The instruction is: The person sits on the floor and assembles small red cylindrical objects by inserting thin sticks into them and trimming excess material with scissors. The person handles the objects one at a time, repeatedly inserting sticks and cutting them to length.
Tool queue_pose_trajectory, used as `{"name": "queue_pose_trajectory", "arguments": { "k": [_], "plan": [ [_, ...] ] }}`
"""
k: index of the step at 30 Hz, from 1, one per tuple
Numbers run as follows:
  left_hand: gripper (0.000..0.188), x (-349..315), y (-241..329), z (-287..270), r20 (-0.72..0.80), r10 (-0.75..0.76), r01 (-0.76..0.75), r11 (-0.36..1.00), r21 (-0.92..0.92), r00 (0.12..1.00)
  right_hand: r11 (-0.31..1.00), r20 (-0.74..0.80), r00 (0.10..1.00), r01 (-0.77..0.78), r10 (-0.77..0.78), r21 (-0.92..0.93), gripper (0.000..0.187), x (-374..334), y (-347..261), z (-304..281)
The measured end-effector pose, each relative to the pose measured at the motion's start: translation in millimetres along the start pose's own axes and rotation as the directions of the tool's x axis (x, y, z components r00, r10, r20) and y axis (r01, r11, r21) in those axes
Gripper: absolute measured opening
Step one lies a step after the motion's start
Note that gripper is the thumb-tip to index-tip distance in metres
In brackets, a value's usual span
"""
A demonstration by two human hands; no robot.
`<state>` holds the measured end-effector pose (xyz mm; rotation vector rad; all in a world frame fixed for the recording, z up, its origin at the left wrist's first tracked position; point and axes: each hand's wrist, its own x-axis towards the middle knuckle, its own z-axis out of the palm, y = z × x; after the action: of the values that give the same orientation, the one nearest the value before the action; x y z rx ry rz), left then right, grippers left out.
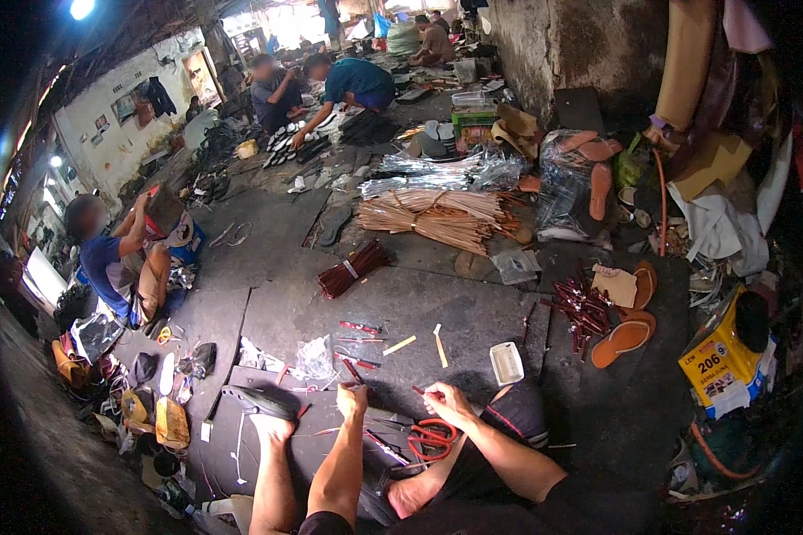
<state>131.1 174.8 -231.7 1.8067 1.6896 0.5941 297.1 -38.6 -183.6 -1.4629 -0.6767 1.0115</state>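
Two bare hands, yours. Left hand (351,401): fingers curled, just beside a slim dark red strip (351,367); whether it clamps this cannot be told. Right hand (451,406): thumb and fingertips together, pinching a short red piece (418,390), which points toward your left hand. One pair of red-handled scissors (433,439), below your right hand. One tied bundle of dark red strips (353,267), ahead. One white tray (507,364), to your right. Two orange-brown sandals (623,343), beside a loose heap of red strips (583,308).
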Motion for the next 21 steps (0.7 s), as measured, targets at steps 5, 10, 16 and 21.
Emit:
{"name": "queue_pose_trajectory", "arguments": {
  "k": [5,10,16,21],
  "plan": [
    [0.016,-11.2,12.4,-33.5,0.601,-0.024,0.499,0.584,-0.640,0.799,0.998,0.005,1.000,0.011,-0.012,0.069,0.018,6.8,13.3,-4.8],
    [0.008,-70.0,31.6,-68.2,0.628,-0.127,0.635,0.277,-0.721,0.768,0.970,0.142,0.985,-0.127,0.099,0.207,0.023,-1.8,4.6,-1.9],
    [0.011,-135.5,61.8,-119.2,0.430,0.142,0.294,0.540,-0.788,0.892,0.952,0.378,0.925,-0.143,0.031,0.272,0.024,-38.7,-80.7,33.1],
    [0.018,-151.3,95.4,-160.6,0.253,0.168,0.070,0.688,-0.723,0.953,0.987,0.311,0.938,0.160,-0.157,0.014,0.014,-46.2,-134.1,69.9]
  ]
}}
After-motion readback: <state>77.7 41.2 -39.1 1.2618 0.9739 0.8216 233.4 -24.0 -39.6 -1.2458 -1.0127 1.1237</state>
